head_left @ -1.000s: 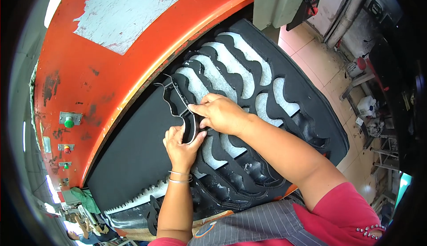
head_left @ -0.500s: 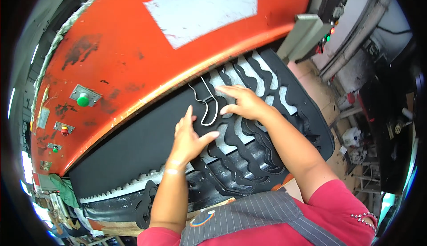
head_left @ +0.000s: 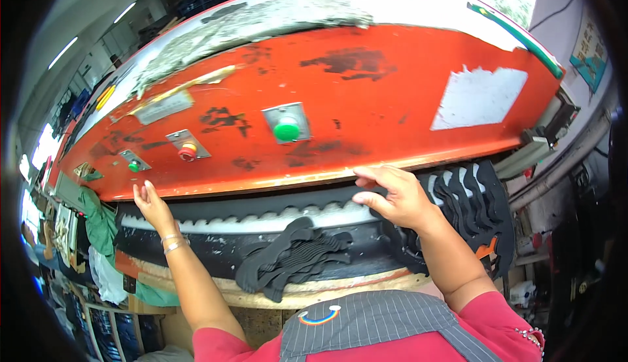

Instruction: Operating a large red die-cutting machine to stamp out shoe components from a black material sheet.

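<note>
My left hand point(head_left: 156, 208) is raised near the left end of the orange machine beam, its fingers stretched out and nothing in them. Farther right, my right hand point(head_left: 396, 198) hovers by the beam's lower edge with thumb and fingers apart, also without anything in it. Between the hands lies a black sheet point(head_left: 294, 204) with a scalloped front edge, partly hidden under the beam. In front of it is a pile of wavy black cut pieces point(head_left: 294, 257). Beyond my right forearm, the black sheeting point(head_left: 500, 211) has wavy cut-outs showing a pale surface.
The orange beam point(head_left: 386, 113) spans the far side, carrying a large green button point(head_left: 286, 130), a red button point(head_left: 188, 151) and a small green button point(head_left: 134, 166). A green cloth point(head_left: 98, 215) hangs at its left end. A worn wooden edge point(head_left: 366, 287) borders the table near me.
The view has swung left along the machine. My hands have moved apart from around a thin metal cutting die, which no longer shows. The pile of cut pieces is now fully in view.
</note>
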A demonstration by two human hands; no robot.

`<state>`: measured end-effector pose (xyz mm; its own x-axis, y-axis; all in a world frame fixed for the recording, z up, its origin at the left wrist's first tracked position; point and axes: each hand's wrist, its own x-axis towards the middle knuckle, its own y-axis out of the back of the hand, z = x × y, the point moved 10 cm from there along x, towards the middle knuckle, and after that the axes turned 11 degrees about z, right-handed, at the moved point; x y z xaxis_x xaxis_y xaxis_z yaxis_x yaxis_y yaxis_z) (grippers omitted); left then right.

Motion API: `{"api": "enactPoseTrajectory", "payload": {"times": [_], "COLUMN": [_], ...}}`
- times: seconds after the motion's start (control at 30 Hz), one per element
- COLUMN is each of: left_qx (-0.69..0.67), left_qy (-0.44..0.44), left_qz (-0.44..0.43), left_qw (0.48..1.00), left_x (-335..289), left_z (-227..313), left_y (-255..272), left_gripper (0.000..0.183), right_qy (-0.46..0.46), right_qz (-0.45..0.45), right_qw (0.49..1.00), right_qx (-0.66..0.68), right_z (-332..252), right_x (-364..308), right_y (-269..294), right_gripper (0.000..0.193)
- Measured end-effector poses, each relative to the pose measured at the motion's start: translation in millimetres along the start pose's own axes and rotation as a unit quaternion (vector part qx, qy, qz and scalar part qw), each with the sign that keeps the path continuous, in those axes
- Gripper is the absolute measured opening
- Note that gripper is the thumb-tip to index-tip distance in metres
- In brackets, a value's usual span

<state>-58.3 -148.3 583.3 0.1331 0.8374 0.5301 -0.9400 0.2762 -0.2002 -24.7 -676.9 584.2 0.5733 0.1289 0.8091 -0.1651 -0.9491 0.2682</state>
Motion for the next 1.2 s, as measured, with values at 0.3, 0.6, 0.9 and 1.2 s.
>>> {"api": "enactPoseTrajectory", "payload": {"times": [0.3, 0.6, 0.9, 1.2], "left_qx": [0.083, 0.021, 0.098, 0.165], "left_qy": [-0.088, -0.214, -0.278, -0.252], "left_qz": [0.097, -0.196, -0.635, -0.583], "left_qw": [0.988, 0.957, 0.714, 0.754], "left_x": [86, -134, -412, -437], "left_z": [53, 106, 121, 107], "left_y": [-5, -8, -9, -7], "left_gripper": [0.089, 0.056, 0.032, 0.028], "right_qy": [-0.048, -0.129, -0.099, -0.111], "right_qz": [0.095, -0.182, -0.268, -0.192], "right_qw": [0.987, 0.955, 0.916, 0.922], "right_qx": [-0.124, -0.194, -0.282, -0.317], "right_z": [-45, 7, -18, -2], "right_x": [76, -87, -178, -192], "right_y": [-53, -61, -32, -22], "right_gripper": [0.027, 0.037, 0.05, 0.047]}}
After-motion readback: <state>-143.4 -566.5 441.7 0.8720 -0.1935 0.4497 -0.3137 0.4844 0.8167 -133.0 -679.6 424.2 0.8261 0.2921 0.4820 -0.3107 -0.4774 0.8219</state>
